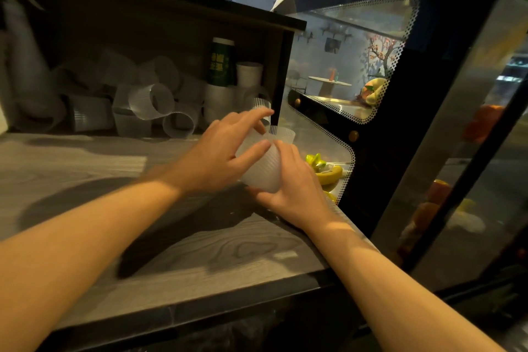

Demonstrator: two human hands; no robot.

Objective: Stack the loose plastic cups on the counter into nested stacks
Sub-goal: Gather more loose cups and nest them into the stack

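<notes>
A short nested stack of ribbed translucent plastic cups [264, 168] is tilted over the right part of the grey wood-grain counter [85, 180]. My right hand [294, 191] grips it from below and from the right. My left hand [225, 151] wraps over its top, thumb on the side and fingers reaching to the rim. Several loose cups [151, 101] lie tumbled at the back of the counter under a dark shelf, some on their sides, some upright.
A dark green cup stack [221, 63] and white paper cups [248, 74] stand at the back right. A tall blurred stack of clear cups [25, 66] leans at the far left. A glass display case [371, 94] with fruit borders the counter's right edge.
</notes>
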